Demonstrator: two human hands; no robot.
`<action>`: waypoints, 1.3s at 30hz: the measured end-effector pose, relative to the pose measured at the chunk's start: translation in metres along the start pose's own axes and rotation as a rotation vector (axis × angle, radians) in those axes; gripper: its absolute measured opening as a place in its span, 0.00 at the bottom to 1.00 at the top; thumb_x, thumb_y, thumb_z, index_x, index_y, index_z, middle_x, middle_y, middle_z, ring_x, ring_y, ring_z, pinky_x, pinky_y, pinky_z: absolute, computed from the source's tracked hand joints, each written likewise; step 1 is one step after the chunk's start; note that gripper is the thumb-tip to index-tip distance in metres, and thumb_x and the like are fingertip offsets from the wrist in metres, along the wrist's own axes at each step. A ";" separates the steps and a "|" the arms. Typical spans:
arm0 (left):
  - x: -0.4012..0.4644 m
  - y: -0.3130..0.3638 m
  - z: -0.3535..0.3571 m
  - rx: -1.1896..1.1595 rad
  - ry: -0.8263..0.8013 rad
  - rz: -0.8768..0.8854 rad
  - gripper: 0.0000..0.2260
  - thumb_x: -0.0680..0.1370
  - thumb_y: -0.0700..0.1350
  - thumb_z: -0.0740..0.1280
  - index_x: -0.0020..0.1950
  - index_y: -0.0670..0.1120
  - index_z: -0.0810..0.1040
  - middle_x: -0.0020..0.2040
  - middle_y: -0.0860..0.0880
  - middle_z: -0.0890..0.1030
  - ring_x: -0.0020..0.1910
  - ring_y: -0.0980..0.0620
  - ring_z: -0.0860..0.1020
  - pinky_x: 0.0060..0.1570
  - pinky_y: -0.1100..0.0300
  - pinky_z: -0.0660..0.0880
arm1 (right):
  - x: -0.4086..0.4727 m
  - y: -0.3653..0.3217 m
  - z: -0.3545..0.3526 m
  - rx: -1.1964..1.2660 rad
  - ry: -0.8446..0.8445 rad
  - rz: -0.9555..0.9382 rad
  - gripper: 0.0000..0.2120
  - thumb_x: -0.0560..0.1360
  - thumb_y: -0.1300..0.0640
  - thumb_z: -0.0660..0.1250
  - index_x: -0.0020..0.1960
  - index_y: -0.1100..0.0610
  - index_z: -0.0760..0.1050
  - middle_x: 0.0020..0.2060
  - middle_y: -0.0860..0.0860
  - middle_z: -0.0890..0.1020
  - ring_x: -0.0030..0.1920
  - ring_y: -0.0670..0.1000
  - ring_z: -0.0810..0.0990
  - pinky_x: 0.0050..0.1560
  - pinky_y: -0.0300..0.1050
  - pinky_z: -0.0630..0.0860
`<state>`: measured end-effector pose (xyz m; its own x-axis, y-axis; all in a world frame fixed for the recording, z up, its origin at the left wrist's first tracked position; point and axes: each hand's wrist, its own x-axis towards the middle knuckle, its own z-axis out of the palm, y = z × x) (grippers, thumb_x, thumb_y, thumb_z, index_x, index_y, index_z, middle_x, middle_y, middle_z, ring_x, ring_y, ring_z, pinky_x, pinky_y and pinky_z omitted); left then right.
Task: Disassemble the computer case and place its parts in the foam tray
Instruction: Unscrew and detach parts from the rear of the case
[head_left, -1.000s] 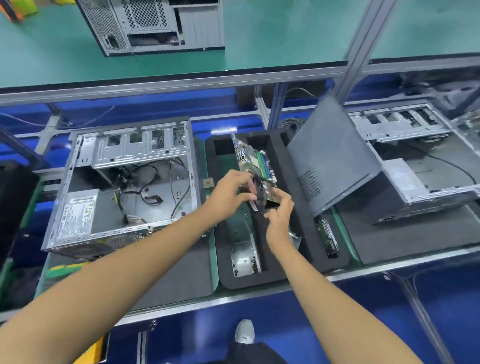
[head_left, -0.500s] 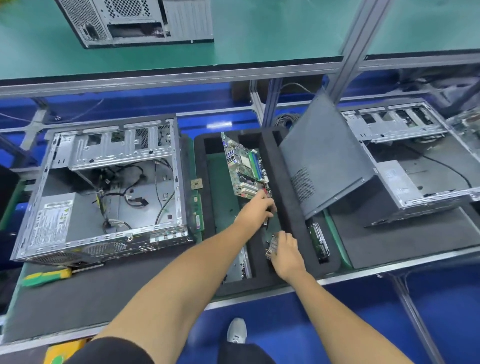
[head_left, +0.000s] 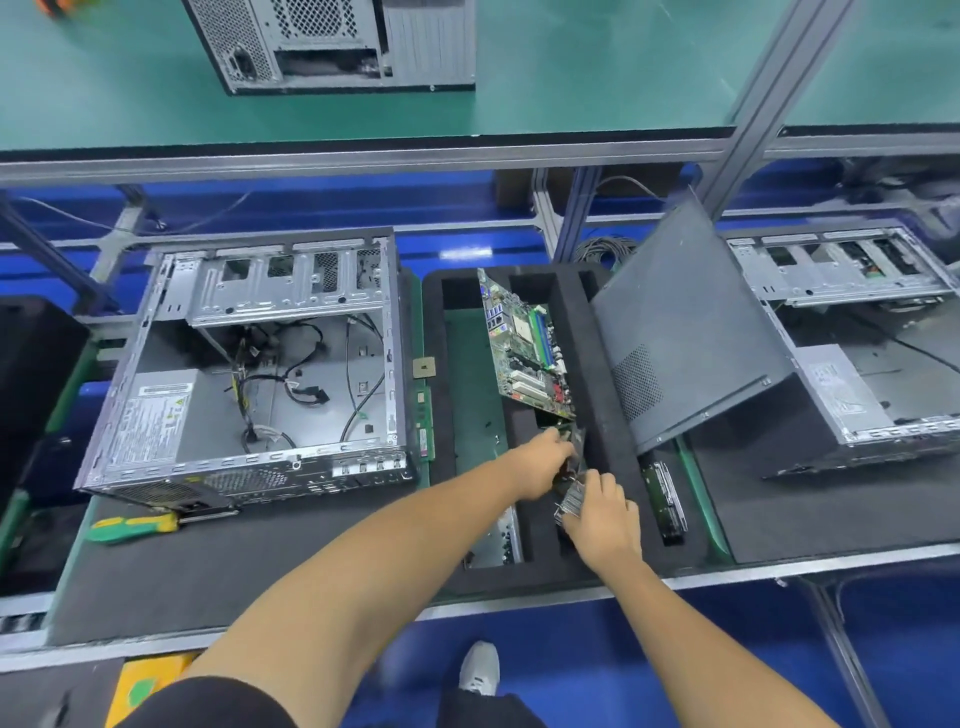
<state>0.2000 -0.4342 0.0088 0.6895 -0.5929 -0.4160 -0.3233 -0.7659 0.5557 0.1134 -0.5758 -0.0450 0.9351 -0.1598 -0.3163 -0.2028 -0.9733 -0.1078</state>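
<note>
Two hands work over the black foam tray (head_left: 608, 364): the right hand (head_left: 602, 512) grips a finned metal heatsink (head_left: 570, 503), the left hand (head_left: 543, 460) pinches a small part beside it. Left of the tray lies the opened computer case (head_left: 249, 364); a motherboard (head_left: 524, 348) leans inside the tray, a grey side panel (head_left: 685, 322) against its right edge.

counted three open computer cases (head_left: 249, 364), one foam tray (head_left: 602, 374), one circuit board (head_left: 524, 353), one screwdriver (head_left: 135, 527), two hands (head_left: 545, 462).
</note>
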 end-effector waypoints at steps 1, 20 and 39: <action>-0.003 -0.002 0.000 -0.024 0.061 0.024 0.18 0.81 0.33 0.61 0.71 0.40 0.72 0.65 0.39 0.68 0.61 0.39 0.71 0.60 0.50 0.70 | 0.002 -0.001 0.001 -0.022 0.000 0.002 0.29 0.76 0.41 0.68 0.71 0.52 0.62 0.64 0.49 0.71 0.65 0.51 0.73 0.64 0.50 0.68; 0.004 -0.042 -0.073 -0.944 0.552 -0.480 0.25 0.83 0.41 0.66 0.79 0.41 0.64 0.58 0.39 0.80 0.56 0.41 0.81 0.62 0.46 0.78 | 0.020 0.008 -0.011 -0.239 -0.147 -0.337 0.33 0.75 0.40 0.64 0.76 0.44 0.58 0.67 0.54 0.67 0.68 0.58 0.66 0.64 0.54 0.68; 0.044 0.020 -0.098 -0.702 0.648 -0.370 0.10 0.76 0.36 0.72 0.56 0.42 0.83 0.50 0.44 0.85 0.50 0.45 0.83 0.51 0.60 0.80 | 0.147 -0.085 -0.164 1.417 -0.085 0.195 0.09 0.79 0.54 0.61 0.57 0.55 0.73 0.54 0.58 0.78 0.49 0.56 0.76 0.42 0.47 0.70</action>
<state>0.2871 -0.4512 0.0726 0.9541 0.0587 -0.2938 0.2896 -0.4322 0.8540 0.3155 -0.5435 0.0728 0.8494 -0.2099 -0.4842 -0.4846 0.0530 -0.8731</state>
